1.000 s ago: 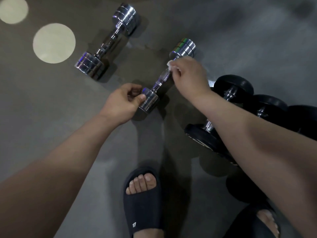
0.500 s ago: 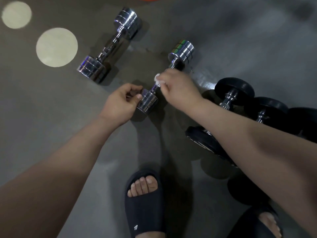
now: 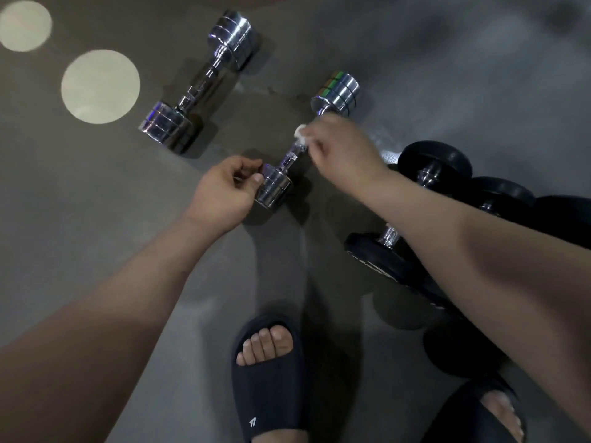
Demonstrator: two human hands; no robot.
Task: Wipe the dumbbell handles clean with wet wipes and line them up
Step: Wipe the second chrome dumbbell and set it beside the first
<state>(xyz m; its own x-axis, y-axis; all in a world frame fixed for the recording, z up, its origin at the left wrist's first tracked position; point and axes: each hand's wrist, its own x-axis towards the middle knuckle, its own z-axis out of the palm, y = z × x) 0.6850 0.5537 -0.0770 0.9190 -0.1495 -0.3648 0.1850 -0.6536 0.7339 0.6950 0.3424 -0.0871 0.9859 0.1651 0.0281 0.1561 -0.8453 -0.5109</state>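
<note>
Nearest, our two black slides (image 3: 268,378) on the grey floor (image 3: 80,238). Right: black dumbbells (image 3: 438,164), unwiped, we judge. Centre: left hand (image 3: 224,190) pinching the near head of the small chrome dumbbell (image 3: 275,187); right hand (image 3: 342,145) clenched on a wet wipe (image 3: 300,132) against its handle. Far left: larger chrome dumbbell (image 3: 198,84). Risk: light pinch lets it roll.

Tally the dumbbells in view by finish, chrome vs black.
Chrome dumbbells: 2, one lying alone, one being wiped.
Black dumbbells: at least 2 (); the pile is partly hidden by the right arm.
Total: at least 4.
</note>
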